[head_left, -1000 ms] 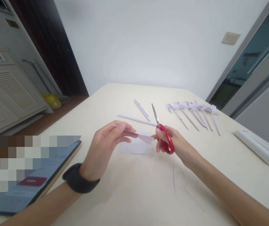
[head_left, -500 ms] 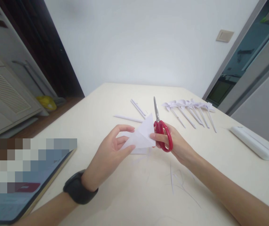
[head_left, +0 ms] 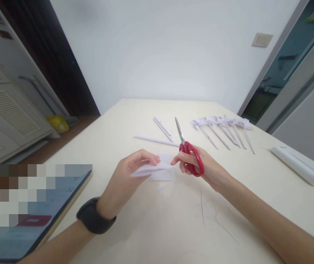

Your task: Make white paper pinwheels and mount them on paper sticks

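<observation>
Toward 9 o'clock, the left hand (head_left: 126, 178) pinches a folded white paper (head_left: 152, 169) between narrowed fingers, just above the surface (head_left: 151, 227). At the paper's 3 o'clock edge, the right hand (head_left: 204, 170) has its fingers wrapped around red scissors (head_left: 189, 156), whose closed blades point toward 12.

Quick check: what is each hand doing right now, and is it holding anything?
Left hand: grip closed on the folded white paper piece.
Right hand: grip closed on the red-handled metal scissors, blades shut.
</observation>
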{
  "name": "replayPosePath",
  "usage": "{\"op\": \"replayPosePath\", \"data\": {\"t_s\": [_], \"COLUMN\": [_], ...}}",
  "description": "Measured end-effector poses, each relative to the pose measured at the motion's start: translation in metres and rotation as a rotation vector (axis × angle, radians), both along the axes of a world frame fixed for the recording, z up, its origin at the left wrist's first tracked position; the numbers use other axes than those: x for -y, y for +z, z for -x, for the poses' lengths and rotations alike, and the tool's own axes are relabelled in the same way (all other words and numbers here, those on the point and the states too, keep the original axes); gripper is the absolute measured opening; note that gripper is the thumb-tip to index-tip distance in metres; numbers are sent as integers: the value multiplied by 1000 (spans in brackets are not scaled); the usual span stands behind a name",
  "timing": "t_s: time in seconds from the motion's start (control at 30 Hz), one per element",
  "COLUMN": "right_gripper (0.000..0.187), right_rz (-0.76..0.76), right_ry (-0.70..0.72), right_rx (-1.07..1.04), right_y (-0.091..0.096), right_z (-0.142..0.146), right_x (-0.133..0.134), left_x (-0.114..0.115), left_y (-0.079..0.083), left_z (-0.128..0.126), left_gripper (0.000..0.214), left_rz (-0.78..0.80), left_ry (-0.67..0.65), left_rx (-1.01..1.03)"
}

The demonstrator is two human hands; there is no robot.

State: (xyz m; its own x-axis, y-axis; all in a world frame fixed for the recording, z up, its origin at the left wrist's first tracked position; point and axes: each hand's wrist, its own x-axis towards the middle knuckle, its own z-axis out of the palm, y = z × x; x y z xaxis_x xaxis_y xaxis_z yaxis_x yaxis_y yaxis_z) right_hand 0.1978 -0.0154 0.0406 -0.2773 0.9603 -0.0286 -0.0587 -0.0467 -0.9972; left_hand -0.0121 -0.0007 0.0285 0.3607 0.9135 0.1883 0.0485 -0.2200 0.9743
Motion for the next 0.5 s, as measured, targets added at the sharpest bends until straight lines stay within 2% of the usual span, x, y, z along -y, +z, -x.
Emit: {"op": "replayPosePath", "data": {"t_s": [0.13,0.27,0.4,0.5], "right_gripper": [27,19,22,27], "right_rz": [110,113,74,43], "right_ry": [141,215,216,175], "right_rx": [-2,-54,-39,0], "right_y": [-2,-1,4,5], "right_z": [4,7,7,6], "right_x": [2,9,12,11], "left_x": [-4,3,10,12], "left_y": [-1,2,4,7], "left_z": [7,6,3,0], "left_gripper": [15,12,10,6], "left_rz": [-286,-464,-479,-340], "left_ry": [120,172,191,159], "left_rx": [-89,-244,-298,-204]}}
